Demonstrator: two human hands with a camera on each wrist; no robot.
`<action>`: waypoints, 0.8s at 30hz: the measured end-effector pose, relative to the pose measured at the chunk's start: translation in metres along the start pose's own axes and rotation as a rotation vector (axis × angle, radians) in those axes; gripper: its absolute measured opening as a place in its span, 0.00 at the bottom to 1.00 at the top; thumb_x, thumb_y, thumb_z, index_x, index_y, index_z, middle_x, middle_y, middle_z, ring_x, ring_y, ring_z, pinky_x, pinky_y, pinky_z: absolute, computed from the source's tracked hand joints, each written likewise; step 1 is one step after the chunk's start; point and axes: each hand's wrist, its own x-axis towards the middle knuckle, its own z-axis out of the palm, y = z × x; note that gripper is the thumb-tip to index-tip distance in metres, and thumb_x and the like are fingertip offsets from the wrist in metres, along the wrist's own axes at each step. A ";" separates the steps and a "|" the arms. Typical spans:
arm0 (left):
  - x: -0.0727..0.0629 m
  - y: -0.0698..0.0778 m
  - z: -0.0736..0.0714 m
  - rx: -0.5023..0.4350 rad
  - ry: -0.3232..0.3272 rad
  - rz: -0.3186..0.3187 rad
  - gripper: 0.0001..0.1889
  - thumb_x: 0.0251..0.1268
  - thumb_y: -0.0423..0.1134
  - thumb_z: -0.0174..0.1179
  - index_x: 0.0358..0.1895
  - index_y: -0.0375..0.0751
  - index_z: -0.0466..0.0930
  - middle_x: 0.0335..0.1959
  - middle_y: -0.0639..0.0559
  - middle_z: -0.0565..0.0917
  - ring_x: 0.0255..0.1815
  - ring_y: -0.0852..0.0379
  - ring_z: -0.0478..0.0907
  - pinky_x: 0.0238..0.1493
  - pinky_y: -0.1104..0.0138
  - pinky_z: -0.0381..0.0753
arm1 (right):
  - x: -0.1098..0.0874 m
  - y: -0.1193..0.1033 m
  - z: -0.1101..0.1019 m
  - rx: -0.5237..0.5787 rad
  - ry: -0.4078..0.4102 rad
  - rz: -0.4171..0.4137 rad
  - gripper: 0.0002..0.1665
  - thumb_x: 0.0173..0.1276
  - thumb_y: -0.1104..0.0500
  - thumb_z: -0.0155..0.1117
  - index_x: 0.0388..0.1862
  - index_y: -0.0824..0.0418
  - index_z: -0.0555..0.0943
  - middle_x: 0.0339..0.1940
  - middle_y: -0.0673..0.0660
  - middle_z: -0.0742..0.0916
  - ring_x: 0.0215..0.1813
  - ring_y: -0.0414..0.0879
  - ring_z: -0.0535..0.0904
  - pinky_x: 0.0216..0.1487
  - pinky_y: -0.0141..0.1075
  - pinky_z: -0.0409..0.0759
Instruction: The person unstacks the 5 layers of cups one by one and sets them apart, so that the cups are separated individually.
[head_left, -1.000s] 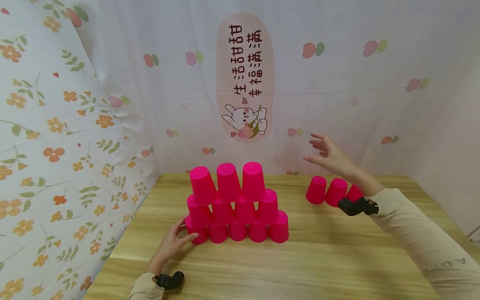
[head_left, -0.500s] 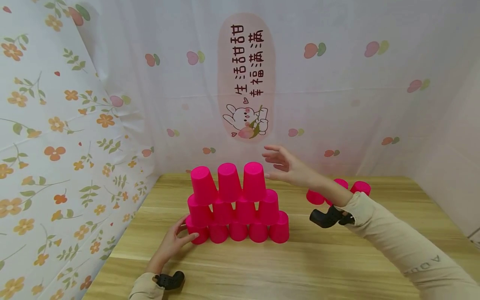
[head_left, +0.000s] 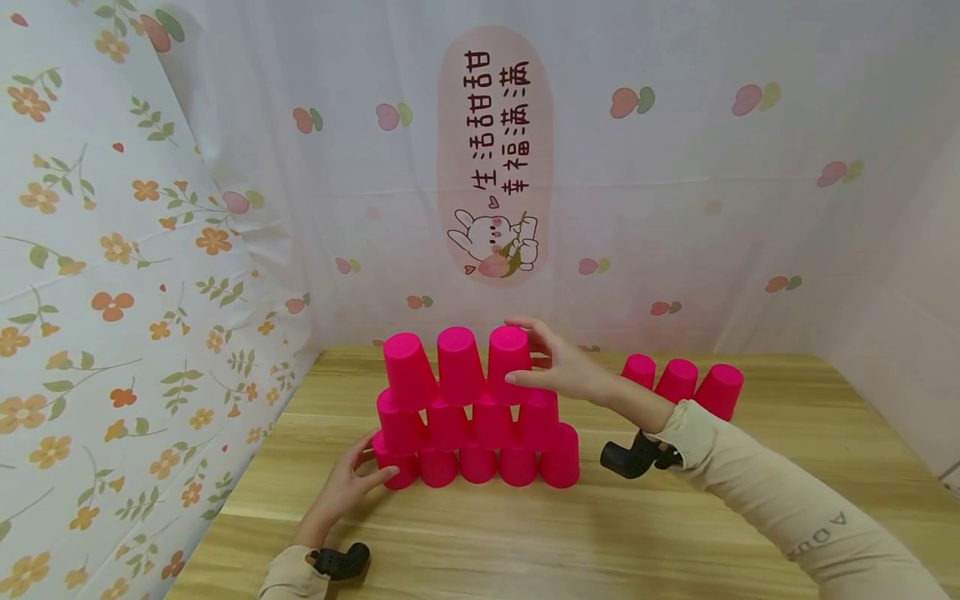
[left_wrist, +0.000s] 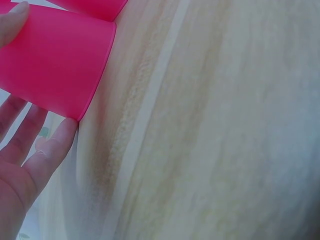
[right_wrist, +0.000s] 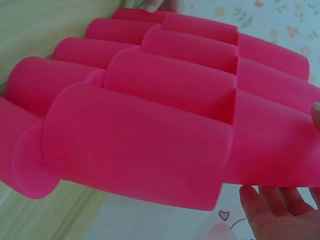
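Bright pink upside-down cups form a three-row stack on the table, with three cups in its top row. My left hand [head_left: 347, 477] is at the lower left, thumb in front of the bottom row's end cup [head_left: 395, 472] and fingers behind it. In the left wrist view, thumb and fingertips lie along both sides of that cup [left_wrist: 55, 55]. My right hand [head_left: 566, 368] spans the rightmost top cup [head_left: 507, 354], its thumb across the front and its other fingers at the back. The right wrist view has this cup [right_wrist: 272, 140] between thumb and fingers.
Three more pink cups [head_left: 677, 379] stand in a row at the table's back right, partly behind my right forearm. Behind the wooden table [head_left: 480, 542] hangs a printed cloth [head_left: 637, 208]. A floral cloth [head_left: 135, 333] covers the left side.
My right hand has moved left and down from above the three separate cups to the top row's right-hand cup, taking hold of it. My left hand has stayed at the bottom left cup.
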 end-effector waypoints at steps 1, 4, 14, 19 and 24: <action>0.000 0.000 0.000 0.000 -0.001 0.004 0.30 0.49 0.32 0.64 0.58 0.36 0.66 0.50 0.41 0.73 0.51 0.40 0.70 0.47 0.60 0.72 | 0.000 0.001 0.001 -0.003 0.005 0.004 0.40 0.54 0.63 0.65 0.63 0.61 0.57 0.55 0.60 0.73 0.57 0.55 0.67 0.53 0.48 0.70; 0.000 -0.001 0.000 0.004 -0.001 0.011 0.30 0.49 0.32 0.64 0.58 0.36 0.66 0.50 0.41 0.73 0.51 0.41 0.70 0.48 0.59 0.72 | -0.002 0.003 0.002 -0.007 0.019 0.005 0.37 0.54 0.63 0.65 0.61 0.62 0.59 0.53 0.60 0.73 0.55 0.55 0.68 0.52 0.48 0.70; 0.001 -0.001 0.001 -0.003 0.003 0.002 0.30 0.49 0.32 0.64 0.59 0.36 0.66 0.50 0.41 0.73 0.51 0.41 0.69 0.47 0.60 0.72 | -0.003 0.005 0.003 -0.004 0.037 -0.009 0.36 0.54 0.64 0.65 0.59 0.61 0.60 0.52 0.59 0.73 0.55 0.54 0.69 0.52 0.48 0.71; -0.002 0.009 0.001 -0.016 -0.002 -0.007 0.30 0.50 0.29 0.63 0.59 0.33 0.64 0.51 0.38 0.72 0.51 0.38 0.69 0.46 0.58 0.74 | -0.005 0.000 -0.002 -0.005 0.042 -0.017 0.37 0.55 0.64 0.64 0.61 0.61 0.58 0.53 0.60 0.72 0.55 0.55 0.68 0.53 0.48 0.70; -0.005 0.025 0.003 -0.029 -0.001 -0.024 0.30 0.49 0.26 0.63 0.59 0.30 0.64 0.50 0.36 0.72 0.50 0.35 0.69 0.46 0.53 0.73 | -0.011 -0.006 -0.016 0.001 0.072 -0.009 0.38 0.55 0.64 0.64 0.62 0.59 0.57 0.54 0.59 0.71 0.55 0.54 0.67 0.52 0.46 0.71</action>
